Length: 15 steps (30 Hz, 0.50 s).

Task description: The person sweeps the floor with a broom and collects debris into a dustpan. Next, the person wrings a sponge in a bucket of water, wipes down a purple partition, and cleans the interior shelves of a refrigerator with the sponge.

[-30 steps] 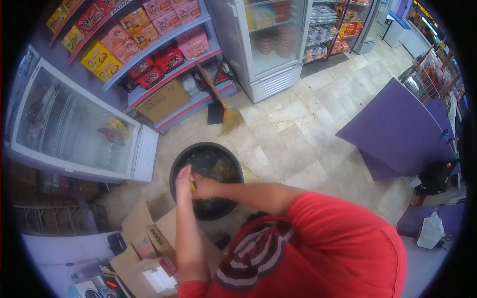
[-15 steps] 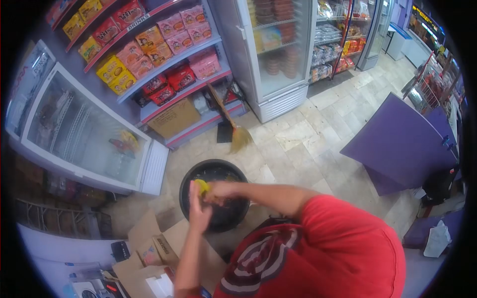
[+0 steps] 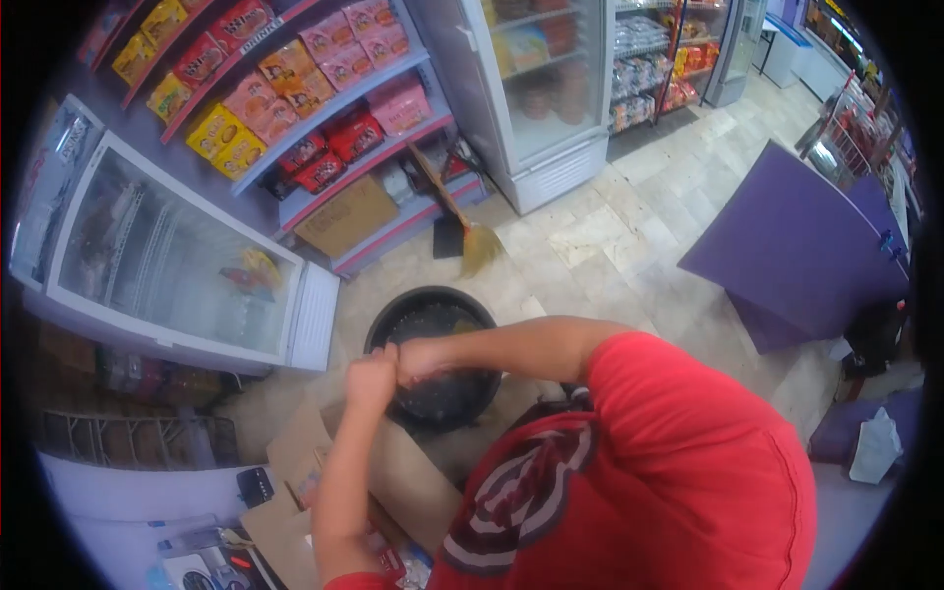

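Both of my hands meet over the left side of a black round tub (image 3: 393, 315) on the floor. My left hand (image 3: 373, 381) is closed in a fist at the tub's edge. Right beside it, my right hand (image 3: 423, 362) is closed too, with its knuckles upward. Whatever lies between the fingers is hidden. Inside the tub the dark surface looks wet, with small light specks and a dull yellowish patch near the far side.
An open cardboard box (image 3: 413, 472) stands just below the tub. A broom (image 3: 479, 248) leans by the snack shelf (image 3: 374, 231). Glass-door fridges (image 3: 177, 265) stand at left and behind, and a purple panel (image 3: 796, 246) at right.
The yellow thing seen between my hands earlier is now out of sight. My left hand has turned from upright fingers to a fist and shifted left. The view has tilted slightly.
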Tool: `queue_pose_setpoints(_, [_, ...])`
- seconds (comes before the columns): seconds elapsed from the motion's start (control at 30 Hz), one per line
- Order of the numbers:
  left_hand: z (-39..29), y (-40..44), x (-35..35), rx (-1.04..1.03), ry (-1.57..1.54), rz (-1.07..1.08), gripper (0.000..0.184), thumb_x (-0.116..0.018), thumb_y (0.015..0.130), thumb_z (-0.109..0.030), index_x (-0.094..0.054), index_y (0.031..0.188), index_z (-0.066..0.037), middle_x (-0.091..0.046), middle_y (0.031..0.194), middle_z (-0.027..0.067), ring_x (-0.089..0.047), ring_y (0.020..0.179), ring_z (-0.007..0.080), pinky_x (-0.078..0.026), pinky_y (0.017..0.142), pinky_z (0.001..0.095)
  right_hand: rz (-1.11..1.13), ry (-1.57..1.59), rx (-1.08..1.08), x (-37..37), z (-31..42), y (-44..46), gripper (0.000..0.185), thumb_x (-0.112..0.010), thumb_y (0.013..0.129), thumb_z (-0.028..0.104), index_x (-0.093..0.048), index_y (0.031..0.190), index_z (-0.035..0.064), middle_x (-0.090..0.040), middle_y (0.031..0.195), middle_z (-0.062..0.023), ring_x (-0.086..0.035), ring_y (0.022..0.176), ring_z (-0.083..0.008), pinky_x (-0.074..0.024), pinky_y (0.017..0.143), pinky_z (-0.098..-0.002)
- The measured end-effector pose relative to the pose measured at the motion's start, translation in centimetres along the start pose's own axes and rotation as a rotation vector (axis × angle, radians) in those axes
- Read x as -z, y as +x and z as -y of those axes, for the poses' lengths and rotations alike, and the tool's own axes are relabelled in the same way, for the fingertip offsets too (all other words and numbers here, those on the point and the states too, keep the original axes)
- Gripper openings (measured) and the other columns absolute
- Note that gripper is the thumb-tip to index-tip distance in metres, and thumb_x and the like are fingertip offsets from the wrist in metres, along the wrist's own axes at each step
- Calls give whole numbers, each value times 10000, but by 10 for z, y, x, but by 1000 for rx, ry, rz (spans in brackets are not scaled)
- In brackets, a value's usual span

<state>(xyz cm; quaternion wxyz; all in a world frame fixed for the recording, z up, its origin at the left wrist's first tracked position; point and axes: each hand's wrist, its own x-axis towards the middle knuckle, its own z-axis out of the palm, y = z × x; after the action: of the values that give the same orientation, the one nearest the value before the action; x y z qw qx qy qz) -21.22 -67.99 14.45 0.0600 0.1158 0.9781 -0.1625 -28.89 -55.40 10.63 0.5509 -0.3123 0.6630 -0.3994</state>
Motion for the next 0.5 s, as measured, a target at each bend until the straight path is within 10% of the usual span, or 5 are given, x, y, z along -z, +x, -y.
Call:
queue_pose_setpoints(0.2, [-18, 13, -23, 137, -201, 133, 231, -547, 798, -140, -568, 1014, -60, -653, 827, 188, -651, 771, 337, -511, 654, 435, -431, -394, 80, -16, -13, -14, 212, -595, 691, 173, -605, 815, 2, -658, 824, -220, -659, 719, -351, -514, 625, -439])
queue_pose_setpoints(0.5, [-31, 9, -55, 279, -640, 65, 383, -589, 741, -132, -569, 1114, -49, -635, 936, 245, -610, 905, 395, -497, 782, 425, -528, -836, 193, -19, -45, 2, 285, -549, 748, 211, -616, 949, 19, -665, 801, -197, -658, 755, -349, -510, 656, -457])
